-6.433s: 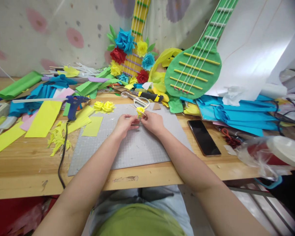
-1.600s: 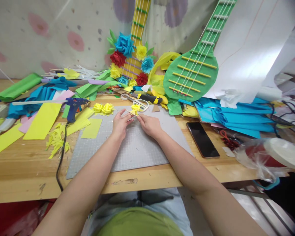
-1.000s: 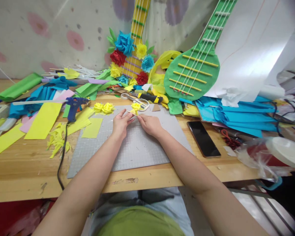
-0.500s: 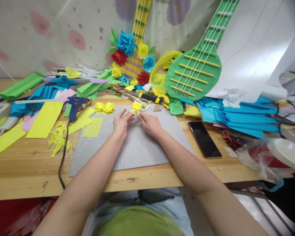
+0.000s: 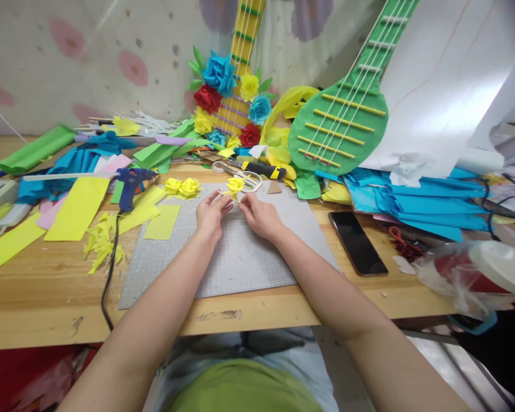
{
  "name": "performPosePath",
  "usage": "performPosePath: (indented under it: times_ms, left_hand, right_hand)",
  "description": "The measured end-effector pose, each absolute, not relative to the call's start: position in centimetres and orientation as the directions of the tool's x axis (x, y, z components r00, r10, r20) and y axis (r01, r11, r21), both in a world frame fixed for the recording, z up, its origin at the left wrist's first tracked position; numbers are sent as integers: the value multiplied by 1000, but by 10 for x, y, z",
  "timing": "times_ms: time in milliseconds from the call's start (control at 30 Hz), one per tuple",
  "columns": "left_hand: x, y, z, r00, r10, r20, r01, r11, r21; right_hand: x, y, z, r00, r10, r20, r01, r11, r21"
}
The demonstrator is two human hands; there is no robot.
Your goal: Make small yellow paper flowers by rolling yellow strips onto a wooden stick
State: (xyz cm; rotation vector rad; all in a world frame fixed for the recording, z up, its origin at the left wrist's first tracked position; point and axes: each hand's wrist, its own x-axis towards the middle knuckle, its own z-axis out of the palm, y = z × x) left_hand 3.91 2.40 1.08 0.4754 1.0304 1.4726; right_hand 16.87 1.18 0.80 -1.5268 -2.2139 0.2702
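Observation:
Over the far half of the grey cutting mat, my left hand and my right hand come close together around a small yellow paper flower. The fingers of both hands are closed at its base, where a thin pale stick shows between them. How far the stick runs into each hand is hidden. Two finished-looking yellow paper roses sit at the mat's far left edge. Behind the held flower lie scissors with white handles, partly covered by it. A yellow paper square rests left of my left hand.
A blue glue gun lies on the left, its black cord running to the table's front edge. Right of the mat is a phone. A green paper instrument and a yellow one with paper flowers lean at the back.
The yellow flower has shifted slightly left and up, and its head now faces a little differently. Both hands stay nearly in place.

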Motion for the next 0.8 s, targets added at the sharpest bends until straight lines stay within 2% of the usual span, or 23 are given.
performPosePath:
  times_ms: [233,467,800]
  left_hand:
    - [41,24,11,-305,906,-292,-577,69,814]
    - [42,26,11,-324,892,-316,-585,73,807]
    - [40,23,11,-238,927,-290,-591,99,801]
  right_hand:
    - [168,13,10,-300,929,218,838,366,-405]
    - [167,13,9,-315,920,234,837,385,-389]
    - [169,15,6,-274,931,240,870,346,-351]
